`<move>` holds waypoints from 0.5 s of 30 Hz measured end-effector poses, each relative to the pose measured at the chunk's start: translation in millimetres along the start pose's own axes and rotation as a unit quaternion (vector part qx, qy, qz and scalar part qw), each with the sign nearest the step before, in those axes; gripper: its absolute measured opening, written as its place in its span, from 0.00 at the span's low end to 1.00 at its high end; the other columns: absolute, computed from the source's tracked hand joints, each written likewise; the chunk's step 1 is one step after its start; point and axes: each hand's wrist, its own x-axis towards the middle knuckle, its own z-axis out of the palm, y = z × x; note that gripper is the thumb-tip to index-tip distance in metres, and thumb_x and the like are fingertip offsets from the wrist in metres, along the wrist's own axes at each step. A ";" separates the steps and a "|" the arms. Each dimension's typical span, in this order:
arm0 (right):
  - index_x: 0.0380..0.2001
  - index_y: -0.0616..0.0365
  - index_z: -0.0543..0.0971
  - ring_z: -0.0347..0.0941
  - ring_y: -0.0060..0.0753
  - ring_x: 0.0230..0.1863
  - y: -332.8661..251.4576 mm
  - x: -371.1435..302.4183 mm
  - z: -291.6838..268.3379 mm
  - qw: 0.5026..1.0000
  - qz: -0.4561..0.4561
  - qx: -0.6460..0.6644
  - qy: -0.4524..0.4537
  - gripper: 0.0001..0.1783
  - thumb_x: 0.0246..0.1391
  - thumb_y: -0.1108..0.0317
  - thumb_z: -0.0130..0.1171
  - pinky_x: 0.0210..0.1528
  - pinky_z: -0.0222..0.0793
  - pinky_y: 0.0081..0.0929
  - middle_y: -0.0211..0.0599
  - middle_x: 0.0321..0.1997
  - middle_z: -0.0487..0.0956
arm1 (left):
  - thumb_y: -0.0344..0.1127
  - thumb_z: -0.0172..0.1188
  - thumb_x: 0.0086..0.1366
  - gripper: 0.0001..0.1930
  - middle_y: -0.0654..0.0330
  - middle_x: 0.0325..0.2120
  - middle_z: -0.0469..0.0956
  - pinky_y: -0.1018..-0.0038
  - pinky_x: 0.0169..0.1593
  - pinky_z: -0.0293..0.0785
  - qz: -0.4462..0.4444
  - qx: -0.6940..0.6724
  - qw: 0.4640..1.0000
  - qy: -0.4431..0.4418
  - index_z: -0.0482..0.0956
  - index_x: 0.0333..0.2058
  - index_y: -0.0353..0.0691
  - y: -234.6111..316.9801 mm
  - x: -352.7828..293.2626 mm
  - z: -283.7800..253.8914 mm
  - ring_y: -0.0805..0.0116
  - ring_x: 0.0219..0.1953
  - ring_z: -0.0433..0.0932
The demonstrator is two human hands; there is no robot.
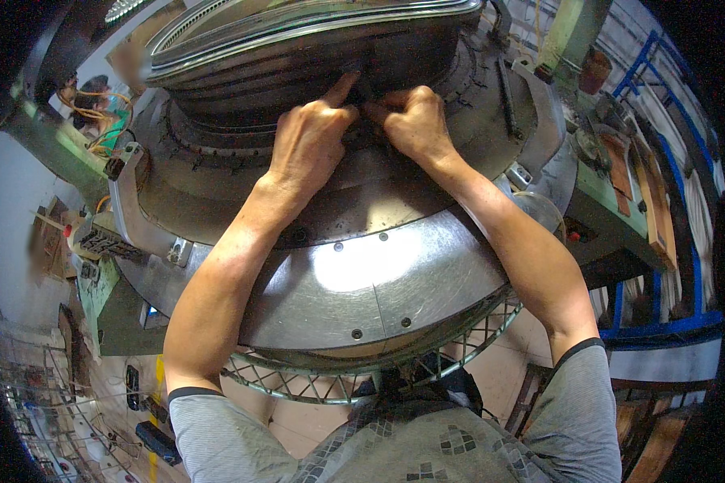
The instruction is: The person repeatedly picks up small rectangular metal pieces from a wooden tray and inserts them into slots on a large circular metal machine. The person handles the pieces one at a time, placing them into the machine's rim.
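Both my hands work close together at the lower front of a dark, round drum (274, 92) with a shiny metal rim. My left hand (312, 137) has its fingers curled, with the index finger reaching up against the drum's dark wall. Just to the right, my right hand (417, 125) is closed in a pinch near the same spot. Whatever sits between the fingertips is dark, and I cannot make it out. Below the hands spreads a wide, round metal plate (379, 278) with small screws in it, part of a large machine.
Curved metal brackets (129, 197) stand at the left and right (544, 113) of the plate. A lattice metal ring (314, 386) runs under its front edge. Green machine beams (568, 36), orange cables (97, 105) and a blue frame (660, 322) surround it.
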 end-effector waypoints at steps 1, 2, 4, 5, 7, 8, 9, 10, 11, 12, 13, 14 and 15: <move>0.32 0.59 0.88 0.80 0.27 0.29 0.4 0.8 0.0 1.000 0.010 -0.014 -0.003 0.13 0.51 0.61 0.65 0.37 0.75 0.30 0.45 0.25 0.85 | 0.18 0.56 0.49 0.12 0.45 0.57 0.74 0.57 0.40 0.83 0.000 -0.001 1.000 -0.001 0.85 0.31 0.35 0.0 0.0 0.2 0.42 0.36 0.83; 0.32 0.59 0.88 0.80 0.28 0.29 1.1 1.6 0.1 0.999 0.016 -0.027 -0.002 0.13 0.51 0.61 0.65 0.38 0.75 0.30 0.45 0.25 0.85 | 0.18 0.57 0.48 0.12 0.47 0.58 0.73 0.58 0.40 0.83 -0.001 0.001 1.000 -0.001 0.84 0.31 0.36 0.1 0.1 0.4 0.43 0.36 0.83; 0.32 0.59 0.88 0.81 0.29 0.29 2.6 2.4 0.9 0.999 0.025 -0.029 -0.008 0.13 0.50 0.61 0.65 0.38 0.75 0.30 0.45 0.25 0.85 | 0.18 0.57 0.46 0.13 0.50 0.60 0.72 0.59 0.40 0.84 -0.001 0.006 1.000 -0.002 0.84 0.30 0.39 0.6 0.6 0.9 0.46 0.38 0.84; 0.32 0.59 0.88 0.81 0.30 0.29 3.4 2.7 1.6 0.999 0.027 -0.029 -0.008 0.13 0.50 0.60 0.65 0.38 0.75 0.30 0.45 0.25 0.85 | 0.18 0.57 0.46 0.13 0.50 0.60 0.72 0.59 0.40 0.84 -0.001 0.008 1.000 -0.001 0.84 0.30 0.39 0.8 1.0 0.9 0.46 0.38 0.84; 0.32 0.59 0.88 0.81 0.31 0.29 4.7 3.0 3.1 0.999 0.017 -0.031 -0.002 0.13 0.50 0.61 0.65 0.38 0.76 0.31 0.46 0.25 0.85 | 0.18 0.57 0.46 0.13 0.50 0.60 0.72 0.59 0.40 0.84 -0.001 0.013 1.000 0.001 0.84 0.30 0.39 1.2 1.7 0.9 0.46 0.37 0.84; 0.32 0.59 0.88 0.81 0.31 0.28 5.0 2.9 3.6 0.999 0.014 -0.034 0.001 0.13 0.49 0.61 0.65 0.38 0.76 0.31 0.46 0.25 0.85 | 0.18 0.57 0.47 0.13 0.48 0.59 0.72 0.58 0.40 0.84 0.000 0.010 1.000 0.001 0.84 0.31 0.37 1.5 1.9 0.8 0.45 0.37 0.84; 0.32 0.59 0.88 0.81 0.31 0.28 5.3 2.8 3.7 0.999 0.012 -0.029 0.003 0.13 0.49 0.61 0.65 0.38 0.76 0.31 0.46 0.26 0.85 | 0.17 0.56 0.48 0.13 0.47 0.59 0.73 0.58 0.40 0.83 0.000 0.007 1.000 0.002 0.84 0.31 0.36 1.9 1.9 0.7 0.44 0.36 0.84; 0.32 0.59 0.88 0.81 0.31 0.28 5.2 2.6 3.6 1.000 0.012 -0.027 0.003 0.13 0.49 0.61 0.65 0.38 0.76 0.32 0.47 0.26 0.85 | 0.17 0.55 0.49 0.12 0.46 0.58 0.73 0.58 0.40 0.83 0.001 0.005 1.000 0.002 0.84 0.31 0.34 2.2 1.8 0.6 0.42 0.36 0.83; 0.33 0.59 0.88 0.81 0.31 0.28 4.9 2.4 3.4 0.999 0.013 -0.029 0.007 0.13 0.49 0.62 0.65 0.38 0.76 0.32 0.47 0.26 0.85 | 0.17 0.55 0.49 0.13 0.46 0.58 0.73 0.57 0.40 0.83 0.002 0.005 1.000 0.001 0.84 0.32 0.34 2.3 1.5 0.3 0.43 0.36 0.83; 0.33 0.59 0.88 0.81 0.31 0.28 4.3 2.3 3.0 1.000 0.009 -0.025 0.006 0.13 0.49 0.62 0.65 0.38 0.76 0.32 0.47 0.26 0.85 | 0.16 0.55 0.49 0.13 0.46 0.58 0.73 0.57 0.40 0.83 0.003 0.005 1.000 0.000 0.84 0.32 0.34 2.2 1.0 0.0 0.43 0.36 0.83; 0.33 0.59 0.88 0.81 0.31 0.28 3.6 2.2 2.7 1.000 0.005 -0.024 0.007 0.13 0.49 0.62 0.64 0.38 0.76 0.32 0.47 0.26 0.85 | 0.16 0.55 0.49 0.14 0.46 0.59 0.73 0.57 0.40 0.83 0.004 0.006 1.000 -0.001 0.84 0.33 0.34 2.0 0.7 -0.1 0.43 0.36 0.83; 0.33 0.59 0.88 0.81 0.31 0.28 2.8 2.1 2.4 1.000 0.002 -0.023 0.009 0.13 0.49 0.62 0.64 0.38 0.76 0.31 0.47 0.26 0.85 | 0.16 0.54 0.49 0.14 0.46 0.59 0.72 0.57 0.40 0.83 0.002 0.007 1.000 -0.005 0.84 0.33 0.35 1.7 0.7 0.0 0.43 0.36 0.83; 0.33 0.59 0.88 0.81 0.31 0.28 2.3 1.7 1.7 1.000 0.002 -0.021 0.007 0.13 0.48 0.63 0.64 0.38 0.76 0.31 0.47 0.27 0.85 | 0.16 0.54 0.49 0.14 0.46 0.59 0.72 0.57 0.40 0.83 0.000 0.008 1.000 -0.008 0.84 0.33 0.35 1.3 0.9 0.4 0.42 0.36 0.83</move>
